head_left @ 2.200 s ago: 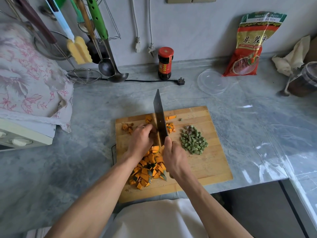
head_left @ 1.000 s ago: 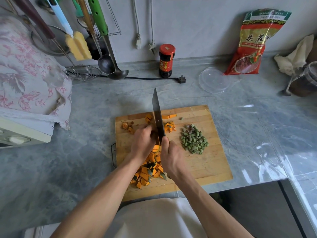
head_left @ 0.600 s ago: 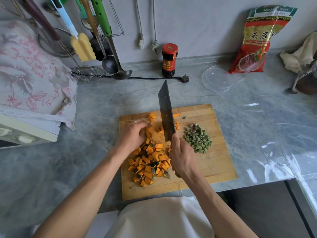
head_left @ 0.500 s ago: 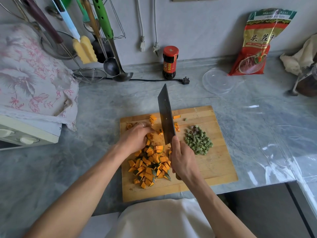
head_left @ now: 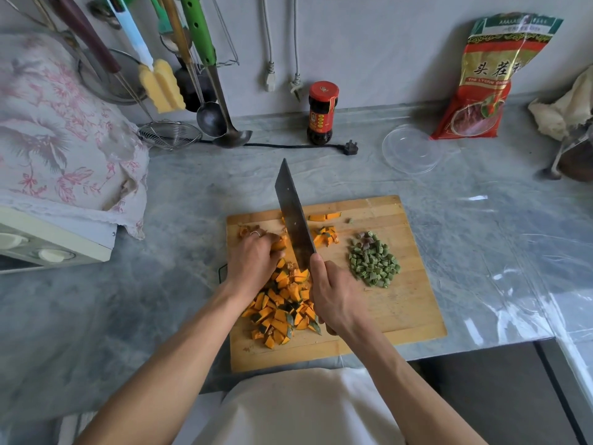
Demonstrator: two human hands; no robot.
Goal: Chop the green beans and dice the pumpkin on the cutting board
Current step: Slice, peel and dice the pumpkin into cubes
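Two bare hands over pale wooden cutting board (head_left: 401, 303), mid-dice.
Right hand (head_left: 333, 293) fisted round big steel cleaver (head_left: 293, 216); left hand (head_left: 253, 261) curled, pinning orange pumpkin chunk (head_left: 278, 245); chopped green beans (head_left: 373, 264) heaped alongside.

Knife handle hidden entirely inside the right hand (head_left: 333, 293); lower edge of the blade (head_left: 293, 220) lost behind pumpkin pieces (head_left: 282, 311) and the left hand (head_left: 253, 261), so contact with the cutting board (head_left: 401, 303) impossible to judge. Piece under the left fingers mostly covered. Utensil handles (head_left: 195, 27) cropped at the top edge, dark container (head_left: 577, 162) at the right.
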